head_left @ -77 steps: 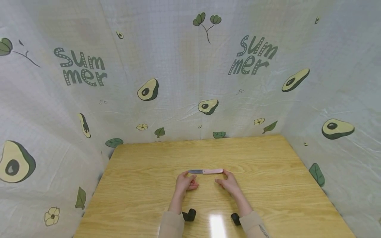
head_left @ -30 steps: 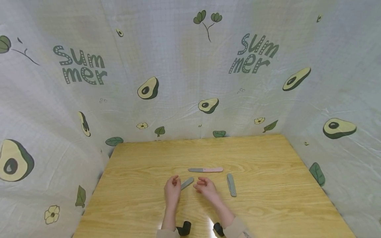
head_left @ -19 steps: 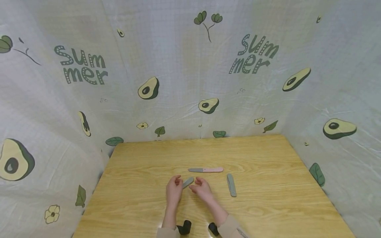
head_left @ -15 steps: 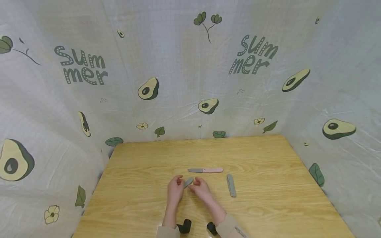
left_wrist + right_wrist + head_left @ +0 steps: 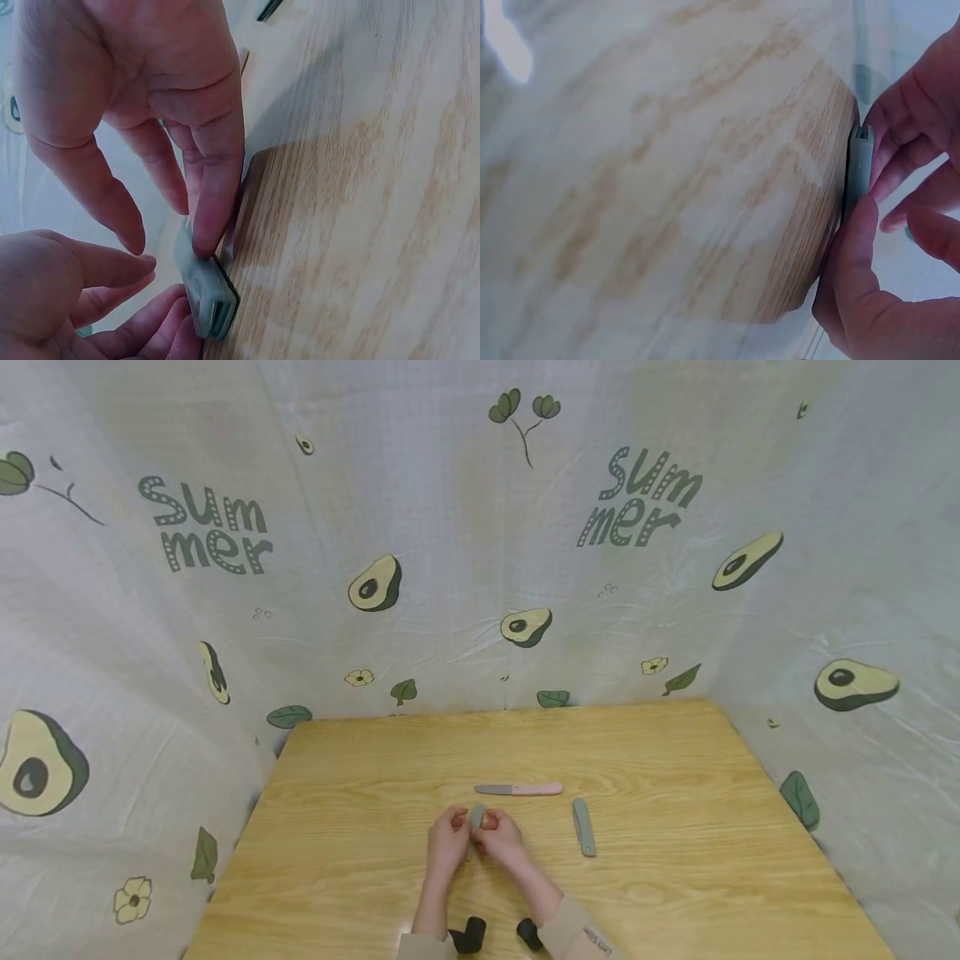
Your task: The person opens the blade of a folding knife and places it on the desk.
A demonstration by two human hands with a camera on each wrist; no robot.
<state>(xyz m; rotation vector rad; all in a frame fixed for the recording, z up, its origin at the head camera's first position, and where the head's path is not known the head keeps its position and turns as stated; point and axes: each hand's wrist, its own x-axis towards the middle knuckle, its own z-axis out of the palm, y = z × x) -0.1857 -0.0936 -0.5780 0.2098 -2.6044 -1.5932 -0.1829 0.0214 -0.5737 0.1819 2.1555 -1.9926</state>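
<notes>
A pale green folded pocket knife (image 5: 477, 817) lies on the table between my two hands, pointing roughly away from me. My left hand (image 5: 448, 842) touches its left side with loosely bent fingers; in the left wrist view its fingertip rests on the knife's green handle (image 5: 210, 296), while the thumb stays apart. From the other side my right hand (image 5: 502, 841) touches it with its fingertips, thumb off the handle. Beyond both hands lies a pink-handled knife (image 5: 537, 789), blade unfolded to the left. A second green folded knife (image 5: 583, 828) lies to the right.
The wooden table (image 5: 360, 793) meets a printed fabric curtain (image 5: 442, 577) at the back and both sides. Black wrist-camera mounts (image 5: 474, 935) sit below both hands.
Both hands have left the pink-handled knife's ends and come nearer. Two green knives, unseen at first, now lie there. The one between the hands has turned from diagonal to nearly straight as the hands closed in.
</notes>
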